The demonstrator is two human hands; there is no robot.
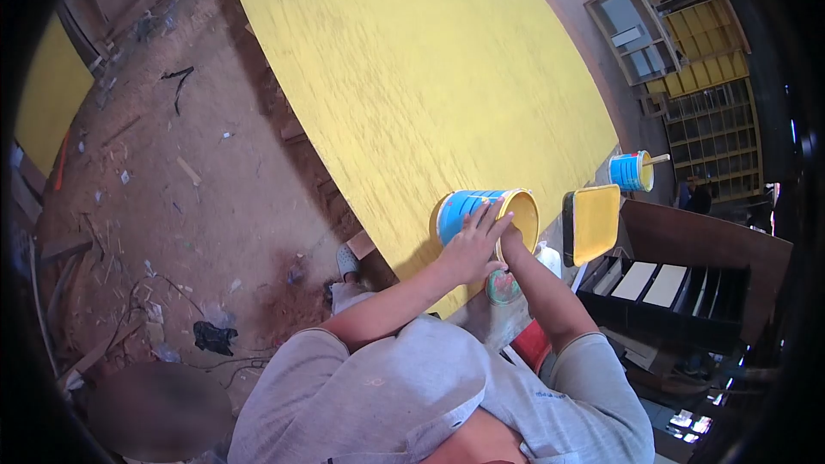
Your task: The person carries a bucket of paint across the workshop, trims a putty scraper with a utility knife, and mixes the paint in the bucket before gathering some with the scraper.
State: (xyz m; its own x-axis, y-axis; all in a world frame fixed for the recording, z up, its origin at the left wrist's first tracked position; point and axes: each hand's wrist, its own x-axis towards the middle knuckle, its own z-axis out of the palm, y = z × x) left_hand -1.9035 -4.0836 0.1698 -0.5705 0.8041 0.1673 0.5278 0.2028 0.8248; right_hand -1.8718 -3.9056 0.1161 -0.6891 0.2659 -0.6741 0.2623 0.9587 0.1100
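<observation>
A blue paint bucket (468, 208) with a yellow-coated inside lies tipped on the near end of a large yellow-painted board (430, 60), its mouth facing right. My left hand (471, 249) holds the bucket near its rim, fingers spread over the side and thumb lower down. Into the bucket's mouth reaches my right hand (510, 239); its fingers are hidden inside, so whatever they hold does not show. Just right of the bucket is a yellow, paint-covered tray or lid (595, 223) with a dark edge. Below my hands stands a green-smeared container (503, 288).
A smaller blue paint bucket (627, 172) with a handle sticking out stands at the board's right corner. A red container (531, 344) is by my right arm. Wood scraps and a black plastic piece (215, 338) litter the dirt floor at left. Yellow frames (713, 137) stand at right.
</observation>
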